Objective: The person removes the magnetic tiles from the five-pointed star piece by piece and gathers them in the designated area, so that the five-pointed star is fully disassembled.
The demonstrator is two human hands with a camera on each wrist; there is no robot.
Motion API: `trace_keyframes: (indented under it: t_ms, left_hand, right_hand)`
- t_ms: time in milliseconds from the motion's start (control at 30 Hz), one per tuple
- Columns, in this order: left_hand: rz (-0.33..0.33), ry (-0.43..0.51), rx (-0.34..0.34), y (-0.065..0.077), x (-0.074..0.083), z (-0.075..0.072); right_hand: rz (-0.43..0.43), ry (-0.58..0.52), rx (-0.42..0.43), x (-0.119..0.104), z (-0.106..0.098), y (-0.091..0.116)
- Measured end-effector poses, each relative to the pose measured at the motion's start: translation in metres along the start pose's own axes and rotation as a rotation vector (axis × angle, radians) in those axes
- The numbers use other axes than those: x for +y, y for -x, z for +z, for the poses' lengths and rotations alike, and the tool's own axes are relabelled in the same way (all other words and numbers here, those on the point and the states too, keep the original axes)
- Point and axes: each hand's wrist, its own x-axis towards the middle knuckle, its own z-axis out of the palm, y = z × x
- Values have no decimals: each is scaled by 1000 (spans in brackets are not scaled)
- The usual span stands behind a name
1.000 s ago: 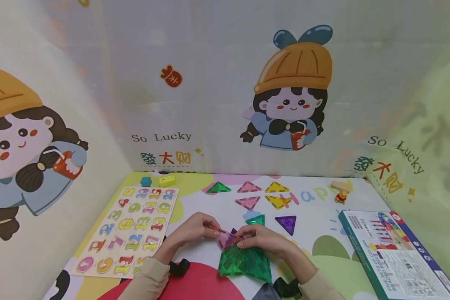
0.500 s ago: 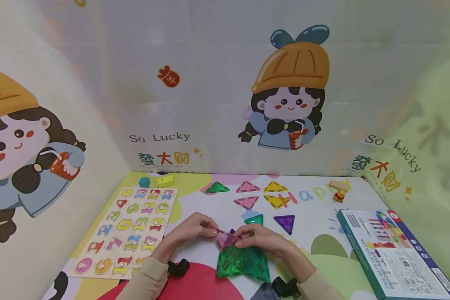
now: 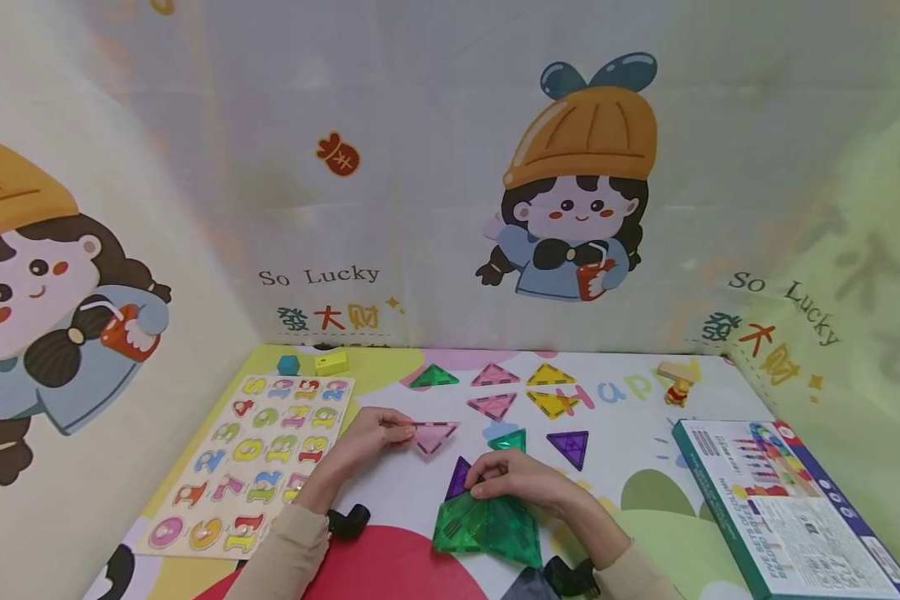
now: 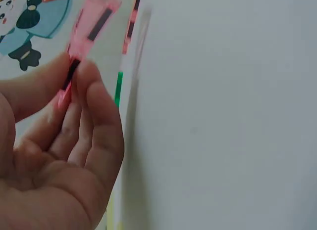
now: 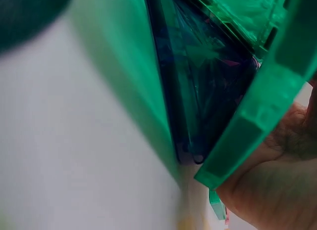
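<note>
My left hand (image 3: 371, 435) pinches a pink triangular magnetic tile (image 3: 433, 437) by one corner, above the table and left of a small structure. In the left wrist view, thumb and fingertips grip the tile (image 4: 93, 23) near its edge. The structure is made of translucent green magnetic tiles (image 3: 487, 532), with a purple triangle tile (image 3: 457, 479) standing up at its back left. My right hand (image 3: 523, 479) holds the structure's upper edge between curled thumb and fingers, beside the purple tile. Close up in the right wrist view, a green tile (image 5: 260, 114) partly covers that hand (image 5: 272, 178).
Behind lie loose triangle tiles: green (image 3: 435, 377), pink (image 3: 493, 406), yellow (image 3: 551, 375), purple (image 3: 570, 448). A wooden number puzzle (image 3: 258, 467) is on the left, a boxed set (image 3: 795, 508) on the right. Blocks (image 3: 332, 362) and a small bear figure (image 3: 677, 392) sit farther back.
My left hand has drawn the pink tile off the structure, back and to the left, uncovering more of the purple tile. The right hand keeps its place on the green tiles.
</note>
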Motion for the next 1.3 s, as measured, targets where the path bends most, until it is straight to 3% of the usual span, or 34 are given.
trace_keyframes:
  t_ms: [100, 233, 433, 700, 867, 1000, 1133, 1300]
  left_hand:
    - [-30, -17, 85, -10, 0, -5]
    - [-57, -45, 133, -27, 2, -10]
    - [-82, -67, 140, -45, 7, -14]
    - [-94, -134, 151, -50, 12, -12]
    - [-86, -198, 176, -44, 11, -9]
    - [-63, -227, 158, -30, 9, -5]
    - [-33, -227, 81, -14, 8, 5]
    - [76, -265, -72, -2, 14, 22]
  right_hand:
    - [-3, -10, -4, -1, 3, 0]
    - [-2, -23, 1, -3, 7, -1]
    - [1, -26, 3, 0, 9, -2]
    - [-9, -34, 0, 0, 11, -2]
    - [-5, -36, 5, -2, 12, -1]
    - [-5, -30, 16, -1, 12, -1]
    - [-2, -18, 27, 0, 12, 0]
    - [10, 1, 66, 0, 10, 2]
